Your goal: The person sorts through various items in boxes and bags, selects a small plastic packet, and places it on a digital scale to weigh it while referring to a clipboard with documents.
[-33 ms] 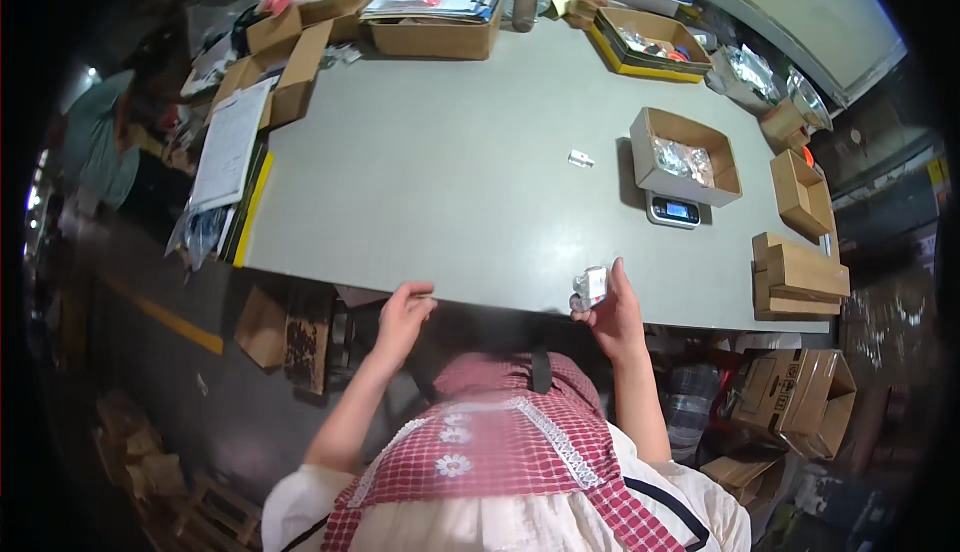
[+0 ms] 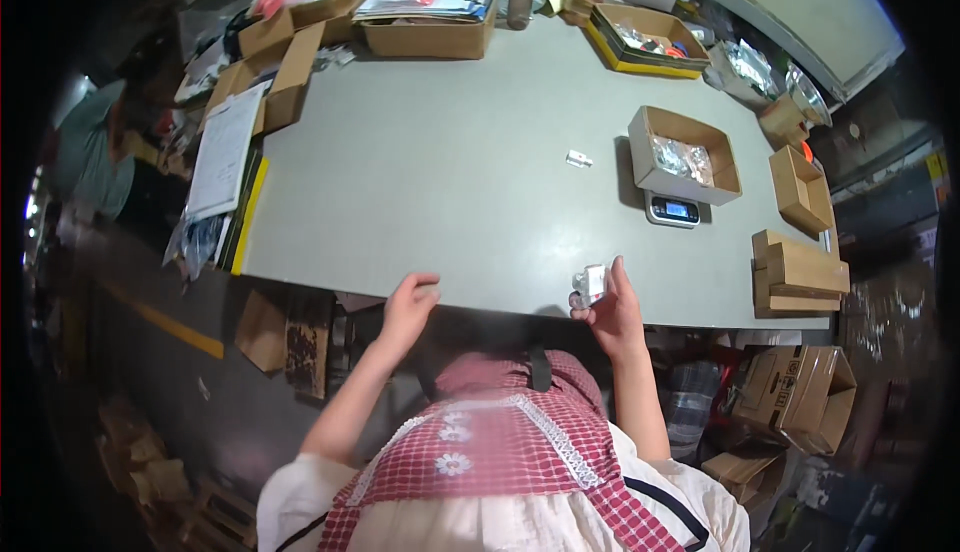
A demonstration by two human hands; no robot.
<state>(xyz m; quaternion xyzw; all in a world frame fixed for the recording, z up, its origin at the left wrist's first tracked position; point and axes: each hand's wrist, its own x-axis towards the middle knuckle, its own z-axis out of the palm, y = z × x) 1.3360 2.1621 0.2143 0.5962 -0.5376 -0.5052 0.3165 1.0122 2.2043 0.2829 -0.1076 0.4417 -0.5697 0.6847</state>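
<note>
At the near edge of the grey desk (image 2: 450, 182), the right hand (image 2: 612, 314) pinches what looks like a small clear packet (image 2: 590, 284), raised for a look. The left hand (image 2: 408, 304) hovers empty, fingers loosely curled. A small digital scale (image 2: 672, 211) carrying an open cardboard box (image 2: 684, 155) sits farther right.

— Was any shift noted between the earlier picture and this one?
— None was found. The bare left hand (image 2: 410, 304) sat at the same spot by the near edge of the grey table (image 2: 450, 182), fingers curled alike.
— And the other side?
— The bare right hand (image 2: 612, 314) gripped the small clear-wrapped white packet (image 2: 592, 284) at the same height and tilt, so far as could be told.
</note>
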